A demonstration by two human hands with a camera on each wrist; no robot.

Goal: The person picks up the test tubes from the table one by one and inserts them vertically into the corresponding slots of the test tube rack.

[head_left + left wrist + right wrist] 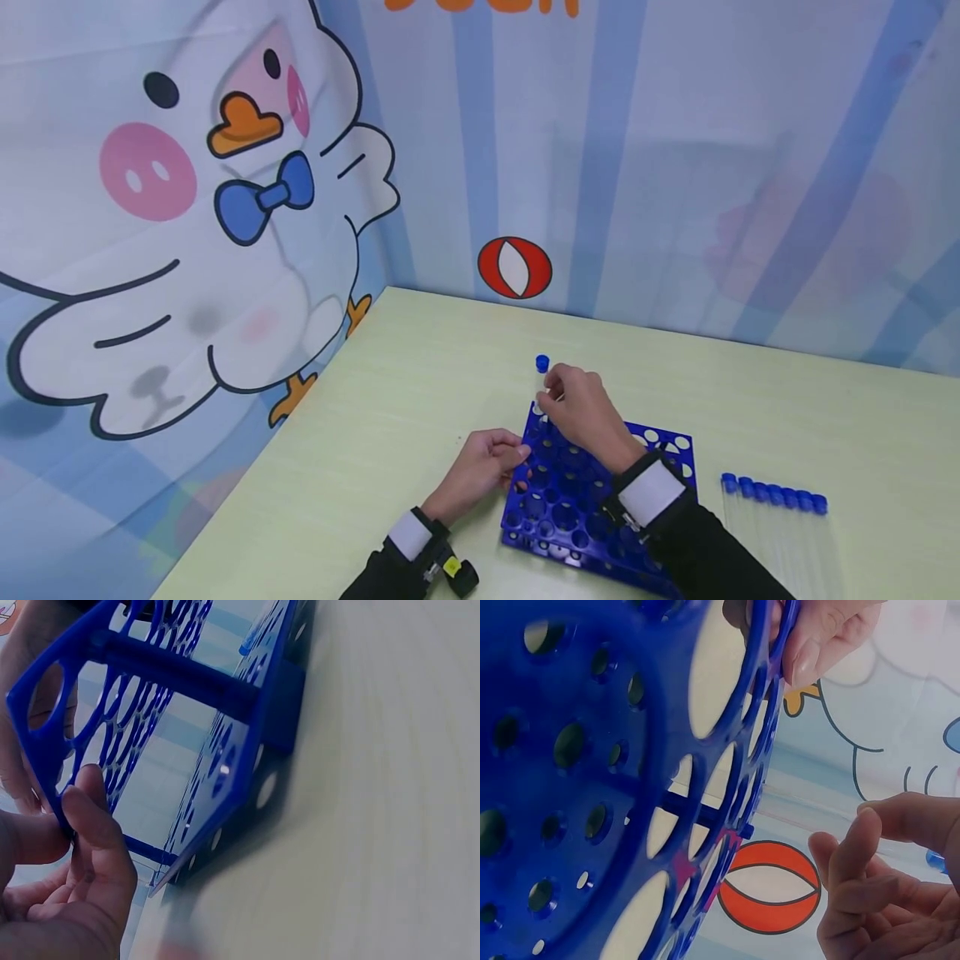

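Observation:
A blue perforated test tube rack (534, 504) stands on the table. Its left edge is pinched between the thumb and fingers of my left hand (483, 465), seen close up in the left wrist view. Over the rack's far left corner, my right hand (588, 417) holds a clear test tube with a blue cap (542, 363) between thumb and fingers. The tube is upright, its cap above the fingers, its lower end at the corner hole. In the right wrist view the clear tube (817, 817) runs from the rack's holes to the fingers, faint against the backdrop.
Several capped clear test tubes (776, 533) lie side by side on the table (322, 467) to the right of the rack. Behind the table hangs a printed backdrop (675, 167) with a cartoon duck. My right forearm crosses over the rack's right side.

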